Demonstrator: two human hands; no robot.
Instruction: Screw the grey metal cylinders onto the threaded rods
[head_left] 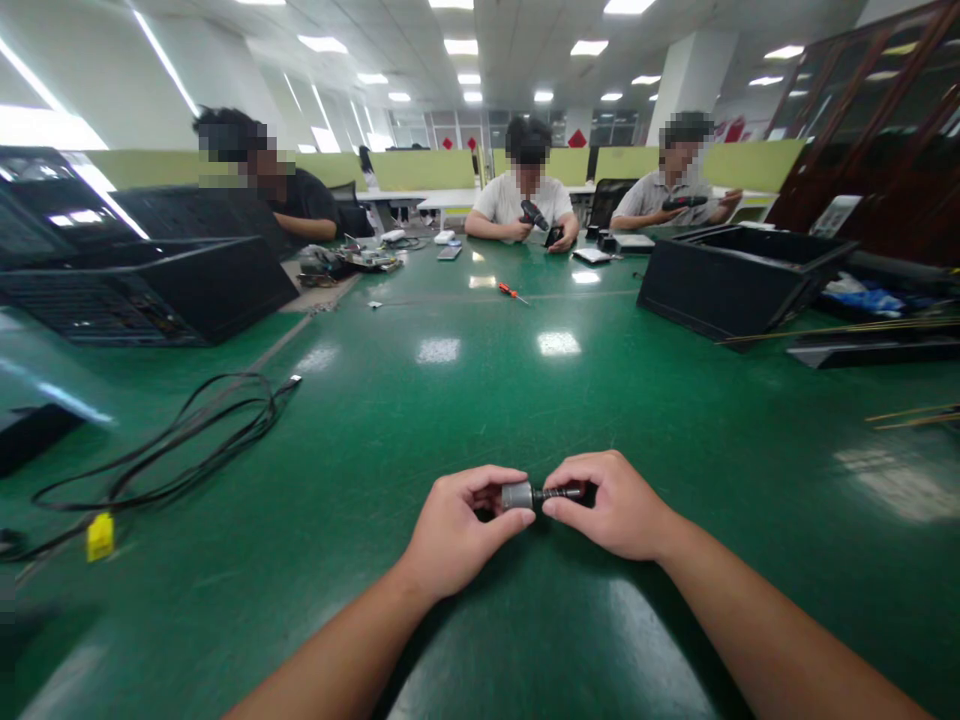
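A small grey metal cylinder (517,496) with a spring-wound shaft (561,492) lies level between my two hands, just above the green tabletop. My left hand (469,515) grips the cylinder's body between thumb and fingers. The thumb and fingers of my right hand (611,505) are closed about the shaft at the other end. Parts of the shaft's tip are hidden by my right fingers. It looks like a plunger or small solenoid, but the exact kind is unclear.
Black cables (225,430) with a yellow tag (100,537) lie left. Black computer cases (720,290) stand on both sides. An orange screwdriver (510,291) lies farther off. Three people sit across the green table (420,400); the middle person holds a power drill (535,214).
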